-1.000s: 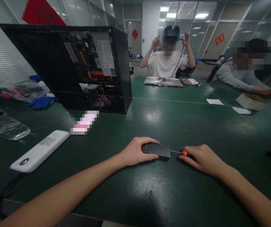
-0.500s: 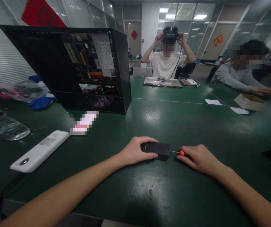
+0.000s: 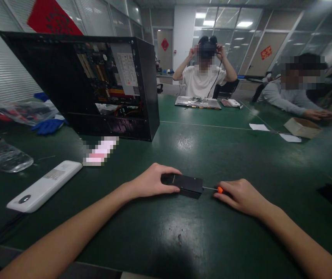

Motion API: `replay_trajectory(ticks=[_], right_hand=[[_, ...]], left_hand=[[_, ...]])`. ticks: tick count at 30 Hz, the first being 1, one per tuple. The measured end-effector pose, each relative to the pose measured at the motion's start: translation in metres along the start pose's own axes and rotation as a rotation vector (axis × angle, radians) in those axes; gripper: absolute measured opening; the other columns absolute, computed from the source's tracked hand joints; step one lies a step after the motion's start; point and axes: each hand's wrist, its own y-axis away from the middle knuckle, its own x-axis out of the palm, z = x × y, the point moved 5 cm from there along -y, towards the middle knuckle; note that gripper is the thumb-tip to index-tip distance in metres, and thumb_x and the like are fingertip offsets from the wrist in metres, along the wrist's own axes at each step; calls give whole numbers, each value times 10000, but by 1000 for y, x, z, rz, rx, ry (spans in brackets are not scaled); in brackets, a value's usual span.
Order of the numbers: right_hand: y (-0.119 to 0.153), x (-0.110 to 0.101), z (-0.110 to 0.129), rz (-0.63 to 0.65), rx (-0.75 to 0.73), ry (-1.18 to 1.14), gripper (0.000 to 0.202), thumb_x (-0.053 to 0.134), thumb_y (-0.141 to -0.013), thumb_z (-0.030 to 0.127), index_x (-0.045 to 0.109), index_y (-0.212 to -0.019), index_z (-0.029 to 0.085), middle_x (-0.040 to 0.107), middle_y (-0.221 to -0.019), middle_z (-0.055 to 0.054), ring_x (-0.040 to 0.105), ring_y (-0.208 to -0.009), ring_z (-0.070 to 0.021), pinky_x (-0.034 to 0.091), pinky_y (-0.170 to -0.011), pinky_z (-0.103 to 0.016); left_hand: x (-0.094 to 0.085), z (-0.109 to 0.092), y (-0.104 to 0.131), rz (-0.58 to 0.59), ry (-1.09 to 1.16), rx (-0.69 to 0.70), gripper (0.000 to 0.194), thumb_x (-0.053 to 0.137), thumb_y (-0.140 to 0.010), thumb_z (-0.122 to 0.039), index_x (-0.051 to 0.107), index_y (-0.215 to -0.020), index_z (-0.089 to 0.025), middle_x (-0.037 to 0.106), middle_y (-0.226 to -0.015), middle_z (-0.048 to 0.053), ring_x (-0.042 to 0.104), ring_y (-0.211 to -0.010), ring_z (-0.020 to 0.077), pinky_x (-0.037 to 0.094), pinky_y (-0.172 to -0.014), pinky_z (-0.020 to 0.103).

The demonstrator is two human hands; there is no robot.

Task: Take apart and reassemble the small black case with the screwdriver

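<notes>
My left hand (image 3: 147,182) grips the left end of a small black rectangular box (image 3: 190,184), thumb on the near side and fingers on the far side. The box lies on the green table. From its right end a thin metal shaft runs to the orange part of a screwdriver (image 3: 220,190). My right hand (image 3: 241,197) is closed around the screwdriver, hiding most of its handle. Whether the tip is inside the box or only against its end, I cannot tell.
An open black computer case (image 3: 145,89) stands at the back left. A white power strip (image 3: 47,186), a plastic bottle (image 3: 7,157) and a blue glove (image 3: 47,126) lie left. Two people sit across the table, near a flat panel (image 3: 197,102) and an open carton (image 3: 302,128).
My left hand has slid left along the black box, baring more of its top. The box has shifted slightly left, and a little more shaft shows. My right hand keeps its hold.
</notes>
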Motion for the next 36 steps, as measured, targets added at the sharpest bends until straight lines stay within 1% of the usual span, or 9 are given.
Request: replay_trajectory(ticks=[5,15,18,22,25,29,32,34,36], right_hand=[[1,1,-2,16,7,7,487,351,-1105,542,668,-1011,183,722,-819,-52,702,-692,-172,436,-645,-291],[1,0,-3,-5,-3,5,457,389,-1100,522,682,-1008,183,730,-806,-52,689,-662,-161,432,-631,-280],[1,-1,-2,-12,-1,-5,461,393,-1098,527,687,-1004,185,728,-799,-50,687,-655,-158,430,-625,-274],[1,-4,-1,-30,-4,5,450,403,-1098,519,690,-987,191,721,-778,-43,673,-637,-150,422,-618,-271],[0,-6,2,-41,-26,52,445,402,-1100,510,684,-975,190,714,-778,-42,665,-636,-152,403,-605,-277],[-1,-7,6,-33,-50,84,457,379,-1107,505,673,-964,185,706,-785,-44,656,-636,-152,391,-598,-284],[0,-7,4,-25,-34,62,460,367,-1110,508,674,-994,187,709,-801,-44,673,-661,-155,408,-618,-283],[1,-7,0,-28,-4,28,453,369,-1108,511,673,-1005,190,715,-821,-45,683,-680,-159,429,-637,-284],[2,-9,-5,-55,38,-5,441,382,-1103,511,667,-1000,192,715,-833,-47,678,-685,-163,447,-646,-288]], left_hand=[[0,-4,1,-1,44,-23,458,824,-847,-404,774,-1254,-197,812,-1103,69,761,-970,252,561,-885,324],[3,3,1,-12,130,-51,517,844,-835,-402,757,-1298,-188,795,-1207,91,765,-1051,255,592,-942,341],[2,1,1,-13,91,-39,509,842,-838,-425,765,-1288,-200,803,-1179,82,770,-1003,251,591,-893,327],[0,-3,2,17,9,-75,496,828,-848,-464,772,-1274,-216,818,-1041,54,757,-826,221,558,-715,287],[-5,-10,3,8,-65,-55,506,835,-841,-479,773,-1269,-217,819,-1039,55,752,-823,221,548,-731,295],[-15,-17,6,-44,-61,-26,483,828,-850,-462,775,-1264,-220,818,-1106,61,763,-933,242,571,-855,328],[-23,-11,5,-157,35,-46,466,821,-850,-436,772,-1251,-205,813,-1121,60,754,-981,244,572,-924,351],[-27,-3,3,-230,157,-81,429,768,-887,-452,774,-1213,-174,813,-1104,75,749,-957,234,579,-892,345],[-26,7,-1,-244,278,-122,435,629,-973,-516,793,-1102,-135,816,-1011,100,729,-809,196,572,-756,304]])
